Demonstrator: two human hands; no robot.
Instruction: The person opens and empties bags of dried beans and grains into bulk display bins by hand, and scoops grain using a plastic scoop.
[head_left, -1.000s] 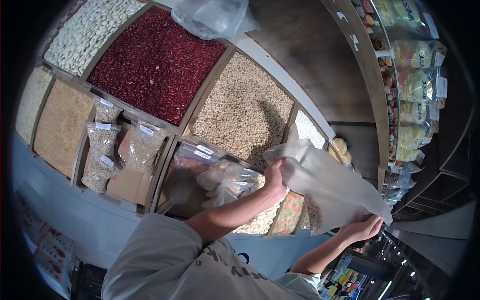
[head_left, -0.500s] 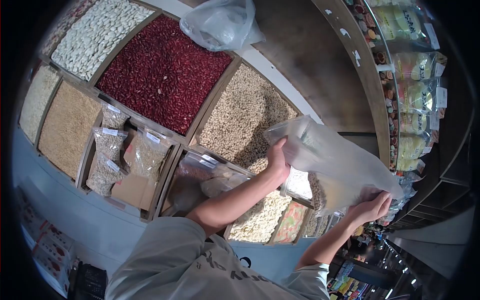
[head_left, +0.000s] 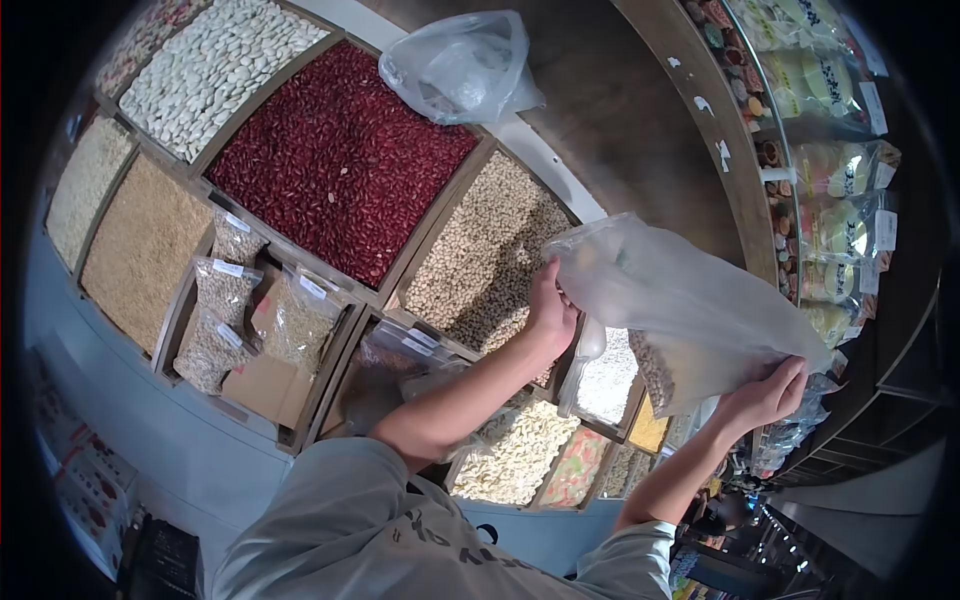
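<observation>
A large translucent plastic bag (head_left: 690,290) stretches between my two hands, to the right of the grain bins. My left hand (head_left: 552,312) is closed on the bag's left end. At the lower right end, my right hand (head_left: 768,398) grips the bag with its fingers pressed together. The bag looks thin and mostly flat; I cannot tell whether anything is inside. Beneath my left hand lies a bin of pale speckled beans (head_left: 490,240). A bin of white grains (head_left: 606,375) shows below the bag, between my arms.
Dark red beans (head_left: 340,165) and large white beans (head_left: 215,70) fill bins at upper left. Small filled bags (head_left: 225,290) sit in a lower compartment. A crumpled clear bag (head_left: 460,65) rests on the bins' back edge. Packaged goods (head_left: 840,235) hang along the right shelf (head_left: 735,165).
The view has shifted slightly. My hands still hold the bag by both ends, and its lower edge has swung a little, uncovering more of the white grains and a yellow bin.
</observation>
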